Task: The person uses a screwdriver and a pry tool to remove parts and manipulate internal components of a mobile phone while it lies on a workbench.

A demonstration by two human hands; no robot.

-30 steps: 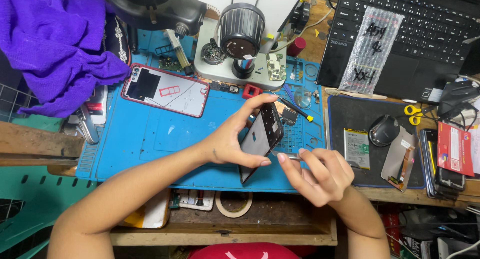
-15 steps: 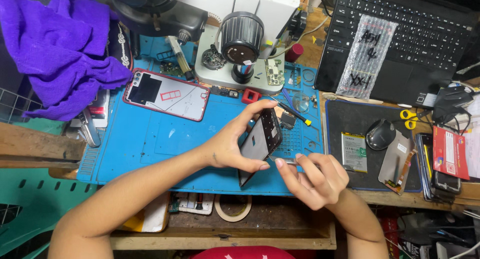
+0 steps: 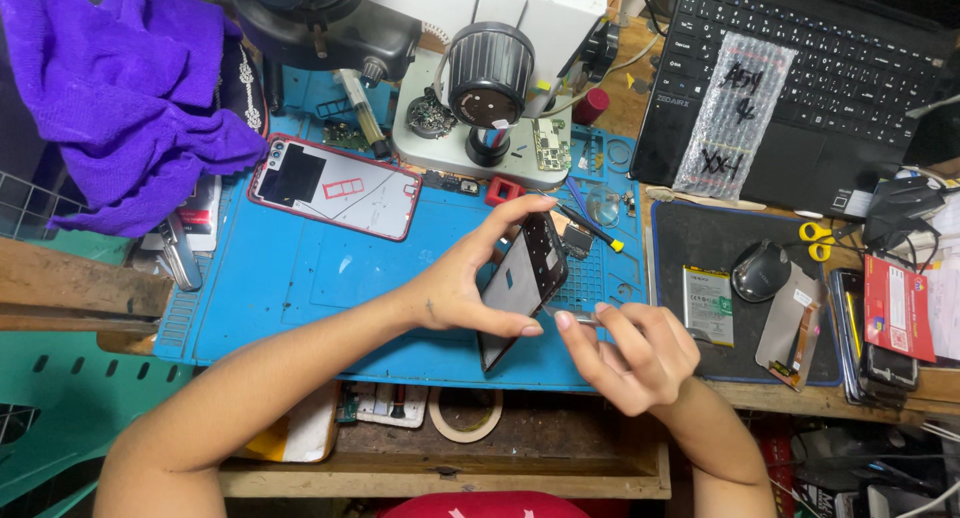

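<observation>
The black rectangular phone frame is tilted above the blue silicone work mat, near its near right part. The left hand grips its edges between thumb and fingers. The right hand, just right, pinches a small metal tool. A red-rimmed phone back cover lies far left.

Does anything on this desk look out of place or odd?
Yes. A bubble-wrap bag lies across the laptop keyboard, covering keys. A purple cloth is heaped at the blue mat's far left corner.
</observation>
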